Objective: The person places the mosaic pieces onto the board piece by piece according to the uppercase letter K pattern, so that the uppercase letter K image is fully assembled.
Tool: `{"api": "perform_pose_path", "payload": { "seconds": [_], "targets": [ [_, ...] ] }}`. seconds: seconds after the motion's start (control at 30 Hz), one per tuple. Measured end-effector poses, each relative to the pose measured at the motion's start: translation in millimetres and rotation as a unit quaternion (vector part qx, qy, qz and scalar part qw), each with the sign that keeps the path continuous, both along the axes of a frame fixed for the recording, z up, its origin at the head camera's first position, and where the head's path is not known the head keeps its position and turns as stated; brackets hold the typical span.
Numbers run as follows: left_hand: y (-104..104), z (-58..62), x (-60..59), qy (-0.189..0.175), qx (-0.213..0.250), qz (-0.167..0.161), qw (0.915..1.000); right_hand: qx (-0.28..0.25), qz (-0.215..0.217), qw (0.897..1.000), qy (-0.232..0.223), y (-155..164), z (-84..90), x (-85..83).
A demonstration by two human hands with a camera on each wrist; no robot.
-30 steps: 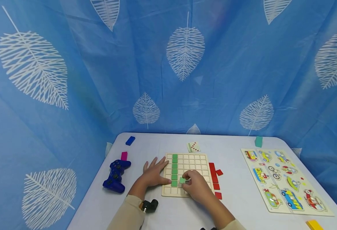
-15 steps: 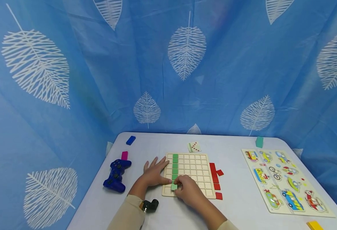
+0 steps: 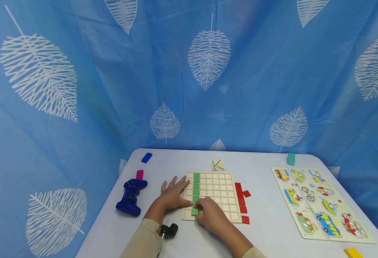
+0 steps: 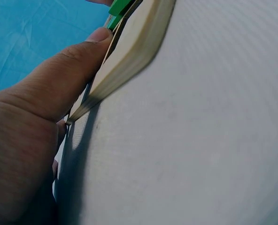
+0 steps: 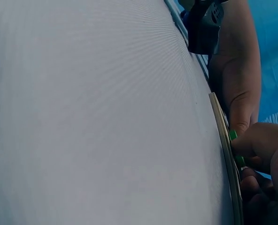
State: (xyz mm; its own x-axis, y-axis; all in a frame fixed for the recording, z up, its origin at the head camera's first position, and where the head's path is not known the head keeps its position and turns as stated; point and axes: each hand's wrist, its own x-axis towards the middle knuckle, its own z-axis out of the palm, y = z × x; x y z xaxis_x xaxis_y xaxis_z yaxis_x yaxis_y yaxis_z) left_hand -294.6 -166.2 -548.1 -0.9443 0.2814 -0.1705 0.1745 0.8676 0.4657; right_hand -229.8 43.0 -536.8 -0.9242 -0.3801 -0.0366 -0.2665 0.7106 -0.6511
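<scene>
A wooden grid board [image 3: 221,193] lies on the white table, with green square tiles [image 3: 196,186] filling most of its second column from the left. My right hand [image 3: 212,216] pinches another green tile [image 3: 195,211] over the bottom cell of that column. The tile's edge shows tilted above the board in the left wrist view. My left hand [image 3: 172,197] rests with spread fingers on the board's left side, its thumb [image 4: 80,61] lying over the edge near the tile. Whether the held tile touches the cell floor cannot be made out.
Several red tiles [image 3: 239,193] lie along the board's right side. A small pattern card [image 3: 218,165] is behind it. A blue game controller [image 3: 130,197] and a pink block [image 3: 139,175] stand left. A picture puzzle board [image 3: 317,204] lies right, a yellow block [image 3: 352,252] nearer.
My right hand has carried the green tile left and down from the board's middle to the bottom of the green column. My left hand has stayed in place.
</scene>
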Motion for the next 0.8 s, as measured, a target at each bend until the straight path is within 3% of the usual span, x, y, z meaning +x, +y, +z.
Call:
{"api": "perform_pose_path", "payload": {
  "seconds": [0.8],
  "targets": [
    [-0.5, -0.6, 0.9, 0.011, -0.004, -0.004, 0.9999, -0.004, 0.015, 1.000, 0.008, 2.7, -3.2, -1.3]
  ]
}}
